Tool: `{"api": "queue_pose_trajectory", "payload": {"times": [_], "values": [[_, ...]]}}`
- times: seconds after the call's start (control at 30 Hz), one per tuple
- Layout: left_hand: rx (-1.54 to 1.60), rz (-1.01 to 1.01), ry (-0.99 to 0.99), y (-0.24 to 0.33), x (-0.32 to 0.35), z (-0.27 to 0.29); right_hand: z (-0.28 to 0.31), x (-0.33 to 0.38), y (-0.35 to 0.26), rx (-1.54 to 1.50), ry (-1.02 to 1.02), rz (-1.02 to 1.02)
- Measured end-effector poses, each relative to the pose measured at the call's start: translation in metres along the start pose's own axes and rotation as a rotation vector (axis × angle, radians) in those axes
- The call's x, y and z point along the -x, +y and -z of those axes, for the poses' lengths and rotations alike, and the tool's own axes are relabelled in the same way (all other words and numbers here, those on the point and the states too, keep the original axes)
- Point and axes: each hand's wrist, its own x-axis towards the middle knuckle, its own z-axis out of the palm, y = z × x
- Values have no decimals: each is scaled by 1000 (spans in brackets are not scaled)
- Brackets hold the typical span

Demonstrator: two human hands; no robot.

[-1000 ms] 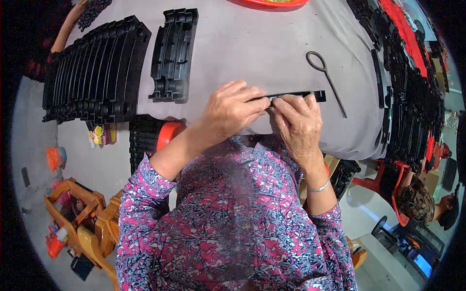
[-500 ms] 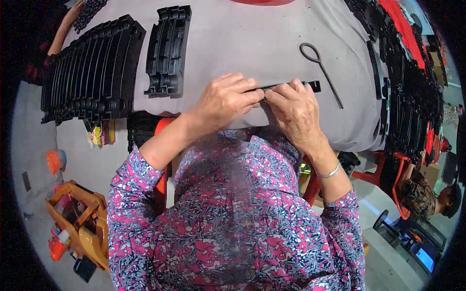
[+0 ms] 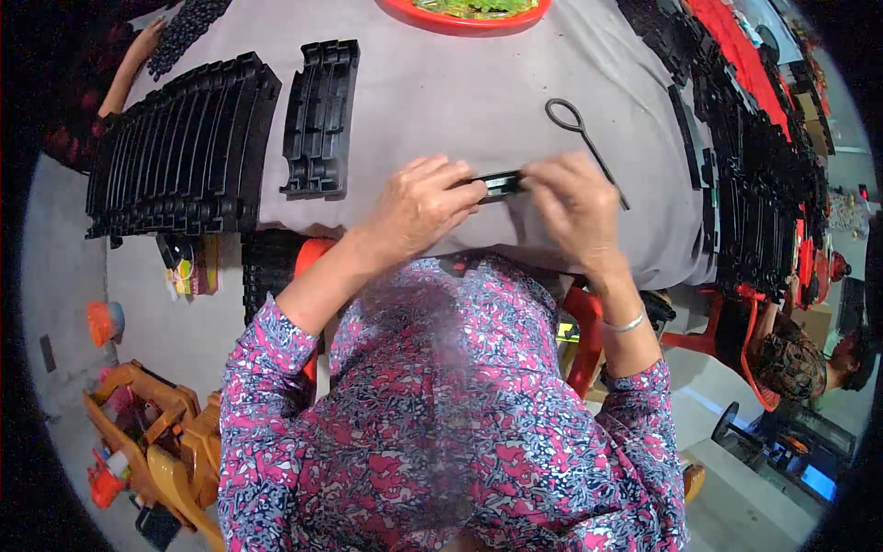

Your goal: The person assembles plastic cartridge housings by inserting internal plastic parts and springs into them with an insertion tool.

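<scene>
My left hand [image 3: 425, 204] is closed, its thumb and fingers pinching one end of a narrow black plastic strip [image 3: 499, 185] just above the grey cloth near the front edge. A pale mark shows on the strip's side. My right hand [image 3: 581, 210] is at the strip's other end, its fingers smeared by motion, so whether they grip it cannot be told. Right of it lies a dark metal rod with a looped end [image 3: 596, 152]. To the left of my hands rests a black moulded plastic piece [image 3: 319, 120] with ridges and hollows.
Several similar black pieces stand in a row [image 3: 184, 156] at the left. Behind them another person's hand [image 3: 145, 41] is by small black parts [image 3: 189, 35]. A red tray [image 3: 469, 28] sits at the far side. Black parts [image 3: 759, 184] heap along the right.
The strip now shows a broader face with a pale mark. My right hand has shifted slightly and blurred. The whole view has tilted, bringing the red tray further in.
</scene>
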Motion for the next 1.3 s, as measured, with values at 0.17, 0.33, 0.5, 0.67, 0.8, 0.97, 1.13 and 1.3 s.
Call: {"api": "queue_pose_trajectory", "payload": {"times": [0.17,0.33,0.5,0.67,0.8,0.97,1.13,1.3], "values": [[-7,54,-88,7,-4,5,33,-1,35,142,180,-345],[46,16,28,18,-15,4,32,-10,79,139,160,-496],[-3,-14,70,25,-25,-5,27,-22,86,224,-72,-546],[-42,-8,31,28,-22,-17,24,-31,88,181,-86,-615],[-29,26,-1,31,-19,-19,26,-25,94,114,-81,-559],[-110,32,-9,35,-14,-20,40,-15,107,-334,-78,-693],[-120,35,-34,38,-14,-17,42,-10,93,-650,74,-643],[-104,55,-48,39,-14,-18,56,-23,64,-971,232,-674]]}}
